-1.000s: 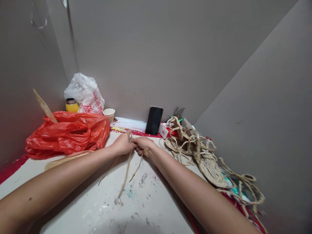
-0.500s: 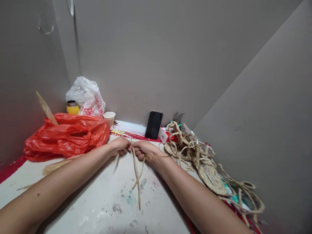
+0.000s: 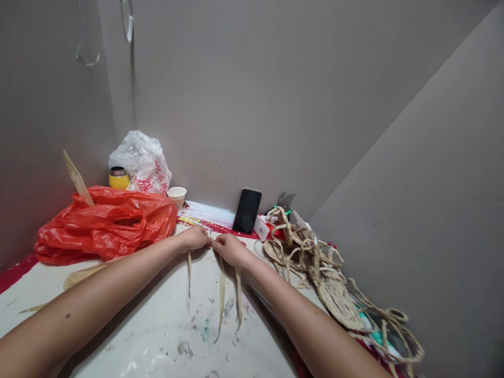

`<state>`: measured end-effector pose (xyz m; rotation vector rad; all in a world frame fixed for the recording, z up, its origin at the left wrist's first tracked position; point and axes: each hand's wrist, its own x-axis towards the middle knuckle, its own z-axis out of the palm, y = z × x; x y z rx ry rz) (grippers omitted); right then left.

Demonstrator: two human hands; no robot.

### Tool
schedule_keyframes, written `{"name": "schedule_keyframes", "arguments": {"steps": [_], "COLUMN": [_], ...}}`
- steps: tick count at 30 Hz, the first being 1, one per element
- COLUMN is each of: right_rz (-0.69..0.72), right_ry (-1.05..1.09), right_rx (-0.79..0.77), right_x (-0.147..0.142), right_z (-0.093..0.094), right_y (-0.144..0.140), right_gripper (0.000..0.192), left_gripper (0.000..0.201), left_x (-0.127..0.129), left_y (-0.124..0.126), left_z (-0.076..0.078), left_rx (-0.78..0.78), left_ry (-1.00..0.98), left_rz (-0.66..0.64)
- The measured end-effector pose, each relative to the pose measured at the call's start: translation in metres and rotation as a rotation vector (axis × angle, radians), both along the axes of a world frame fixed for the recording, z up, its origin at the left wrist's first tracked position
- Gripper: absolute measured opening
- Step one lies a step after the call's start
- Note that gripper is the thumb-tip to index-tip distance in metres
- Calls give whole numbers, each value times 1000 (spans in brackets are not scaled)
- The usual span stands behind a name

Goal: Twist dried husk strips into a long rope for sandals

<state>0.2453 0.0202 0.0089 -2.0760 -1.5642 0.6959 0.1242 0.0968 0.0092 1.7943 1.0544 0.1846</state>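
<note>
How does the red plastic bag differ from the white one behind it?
The red plastic bag lies low and spread wide on the table; the white plastic bag stands taller and bunched against the wall. The red one is plain, with a pale strip poking out of it; the white one carries red print. The red looks larger. Both are crumpled thin plastic, away from both hands.

Plastic bag (image 3: 106,226) left on table (image 3: 157,341); phone (image 3: 247,210) behind hands; woven sandals (image 3: 315,262) right.
</note>
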Motion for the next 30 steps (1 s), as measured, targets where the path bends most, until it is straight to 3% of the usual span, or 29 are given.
{"name": "schedule_keyframes", "arguments": {"steps": [10,19,25,30], "right_rz": [16,15,58,63], "right_ry": [-309,-183,-100,-213], "right_rx": [64,-19,-86,-25], "right_x": [-8,0,-24,-47], "right_z": [4,15,3,-1], "right_y": [-11,-9,-17,-22], "right_gripper": [17,22,31,21], "left_gripper": [17,20,19,20], "left_x": [2,2,2,3], "left_y": [1,-11,-11,-6], "left_z": [4,5,5,0], "left_rx": [-82,-9,-40,-116], "left_ry": [22,2,-10,-56], "left_rz": [10,71,117,156]}}
